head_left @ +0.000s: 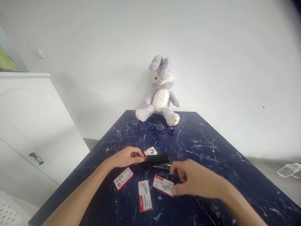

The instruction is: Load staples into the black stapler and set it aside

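Note:
A black stapler (157, 158) with an orange part at its left end lies across the table in front of me. My left hand (128, 157) is closed on that left end, fingers curled at the orange part. A shiny metal strip shows along the stapler's near side. My right hand (194, 179) is at the stapler's right end, its thumb and forefinger apart. The forefinger comes close to the metal strip; whether it touches is unclear. The right thumb is beside a red-and-white staple box (162, 184), overlapping its corner in view.
Two more staple boxes, one slanted (123, 179) and one lengthwise (145, 195), lie nearer me. Behind the stapler is a small white box (150, 151). A plush rabbit (161, 99) sits at the far edge of the dark blue marbled table (188, 138). A white cabinet (35, 125) stands left.

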{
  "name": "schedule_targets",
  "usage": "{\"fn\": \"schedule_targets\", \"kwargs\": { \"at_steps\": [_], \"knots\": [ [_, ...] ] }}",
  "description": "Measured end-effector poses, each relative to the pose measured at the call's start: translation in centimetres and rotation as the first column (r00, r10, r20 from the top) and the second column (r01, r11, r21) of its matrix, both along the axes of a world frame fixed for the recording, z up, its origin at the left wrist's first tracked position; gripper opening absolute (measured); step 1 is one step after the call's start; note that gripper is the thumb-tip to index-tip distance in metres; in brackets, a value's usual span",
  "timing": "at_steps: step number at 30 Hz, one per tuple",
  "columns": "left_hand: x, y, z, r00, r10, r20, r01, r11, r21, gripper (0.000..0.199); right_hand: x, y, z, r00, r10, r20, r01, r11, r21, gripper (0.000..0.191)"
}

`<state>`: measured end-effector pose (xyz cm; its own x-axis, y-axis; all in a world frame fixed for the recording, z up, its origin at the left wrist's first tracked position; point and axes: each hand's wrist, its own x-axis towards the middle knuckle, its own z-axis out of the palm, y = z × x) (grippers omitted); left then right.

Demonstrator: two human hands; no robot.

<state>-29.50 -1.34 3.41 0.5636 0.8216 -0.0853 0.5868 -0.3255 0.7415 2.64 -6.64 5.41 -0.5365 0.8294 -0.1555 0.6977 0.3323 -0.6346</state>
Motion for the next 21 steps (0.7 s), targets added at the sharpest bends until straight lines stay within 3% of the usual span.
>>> {"fn": "schedule_targets", "kwargs": {
  "at_steps": [1,3,5,7,9,10,12,14,16,18,21],
  "knots": [
    [0.0,-0.1,0.0,1.000,0.012,-0.004,-0.011,0.998,0.064,0.032,-1.1,-0.5,-0.1,1.000,0.028,-0.003,-0.028,1.000,0.007,0.046],
    [-0.1,-0.4,0.3,0.997,0.072,0.018,-0.075,0.955,0.286,0.032,-2.6,-1.1,-0.2,0.999,0.046,0.011,-0.047,0.996,0.075,0.038],
    [0.1,-1.0,0.8,0.985,0.133,0.112,-0.172,0.845,0.506,0.034,-3.1,-1.3,0.0,0.999,0.043,-0.017,-0.041,0.991,0.128,0.025],
    [0.9,-2.0,1.3,0.968,0.141,0.207,-0.238,0.783,0.575,0.033,-3.0,-1.1,0.4,0.994,0.010,-0.106,0.009,0.983,0.181,0.018],
    [2.3,-3.2,1.6,0.958,0.110,0.265,-0.231,0.843,0.485,0.032,-2.8,-1.0,0.6,0.979,-0.049,-0.197,0.102,0.959,0.266,0.023],
    [3.2,-3.8,1.7,0.946,0.086,0.313,-0.210,0.897,0.389,0.033,-2.9,-0.9,0.6,0.970,-0.074,-0.230,0.147,0.937,0.318,0.025],
    [4.9,-4.6,1.5,0.901,0.006,0.434,-0.060,0.992,0.110,0.040,-3.2,-0.9,0.2,0.957,-0.083,-0.278,0.197,0.888,0.415,0.027],
    [6.1,-4.9,1.0,0.848,-0.016,0.530,0.077,0.993,-0.093,0.044,-3.7,-0.9,-0.4,0.948,-0.044,-0.314,0.206,0.838,0.505,0.025],
    [6.4,-4.8,0.7,0.825,-0.014,0.565,0.141,0.973,-0.181,0.044,-4.1,-0.9,-0.8,0.940,0.005,-0.340,0.198,0.805,0.559,0.024],
    [6.2,-4.5,0.5,0.833,-0.011,0.554,0.140,0.972,-0.190,0.040,-4.3,-0.9,-0.9,0.934,0.035,-0.355,0.176,0.822,0.542,0.023],
    [5.6,-3.9,0.3,0.849,0.035,0.527,0.054,0.987,-0.153,0.029,-4.3,-0.9,-0.8,0.916,0.006,-0.401,0.175,0.894,0.413,0.029]
  ]
}}
